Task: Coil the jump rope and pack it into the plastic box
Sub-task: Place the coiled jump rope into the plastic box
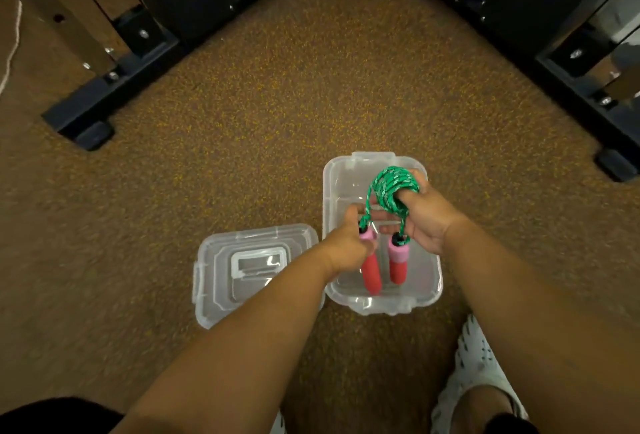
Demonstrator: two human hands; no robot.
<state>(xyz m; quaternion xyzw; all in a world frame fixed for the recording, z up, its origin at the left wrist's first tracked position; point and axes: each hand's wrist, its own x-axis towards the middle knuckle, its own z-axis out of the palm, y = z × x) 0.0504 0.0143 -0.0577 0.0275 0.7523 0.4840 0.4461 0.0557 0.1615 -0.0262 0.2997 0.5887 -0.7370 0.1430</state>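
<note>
Floor: speckled brown gym matting; it carries everything, with dark machine frames along its far left and far right edges.
Lid: clear plastic, lying flat on the floor just beside the left wall of the box.
Box: clear plastic, open, near the floor's near edge in front of my knees; I judge it light and likely to slide if I push down on it.
My right hand: over the far half of the box, fingers curled through and around the rope bundle, clamped on it.
My left hand: over the box's left wall, wrapped round the upper end of the left handle.
Rope: green cord flecked white, already wound into a tight bundle; soft and springy, so I judge it will loosen if I let go early. Best held across the whole bundle.
Handles: two, pink collar above red foam grip, hanging side by side into the box; light, squashy, not slippery. I would lay these down first, then tuck the bundle beside them.
</note>
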